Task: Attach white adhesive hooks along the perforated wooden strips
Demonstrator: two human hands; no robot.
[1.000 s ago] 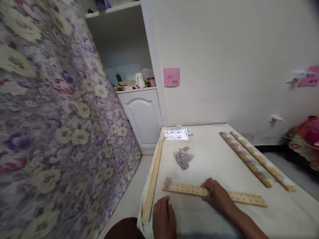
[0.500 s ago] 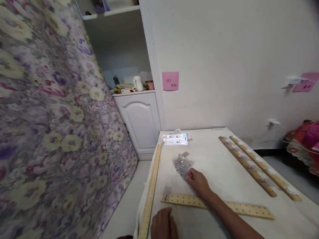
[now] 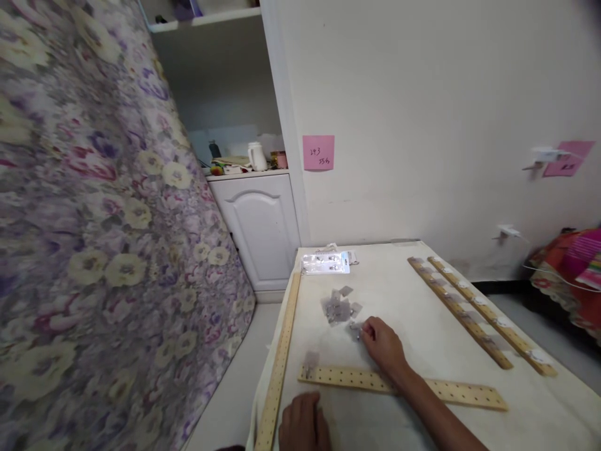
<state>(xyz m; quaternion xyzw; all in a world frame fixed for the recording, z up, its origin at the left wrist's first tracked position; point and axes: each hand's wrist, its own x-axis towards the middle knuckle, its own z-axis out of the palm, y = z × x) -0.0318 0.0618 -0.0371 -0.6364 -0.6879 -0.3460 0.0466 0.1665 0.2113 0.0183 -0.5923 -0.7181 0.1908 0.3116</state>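
On my feed's left lies a pale wooden strip [image 3: 280,376] drilled with holes, then my left hand [image 3: 303,423], its fingers curled; I cannot tell whether they grip anything. Beyond, a clear plastic blister pack [image 3: 325,263] holds small shiny pieces; beside heaped translucent grey sachets [image 3: 337,309], my right hand [image 3: 381,342] pinches a loose sachet [image 3: 355,330], behind a crosswise drilled strip [image 3: 361,379].

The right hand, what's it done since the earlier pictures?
The right hand let go of the near wooden strip, went forward to the pile of grey packets, then a little right, where it seems to be pinching one small packet. The left hand and the near wooden strip stayed put.
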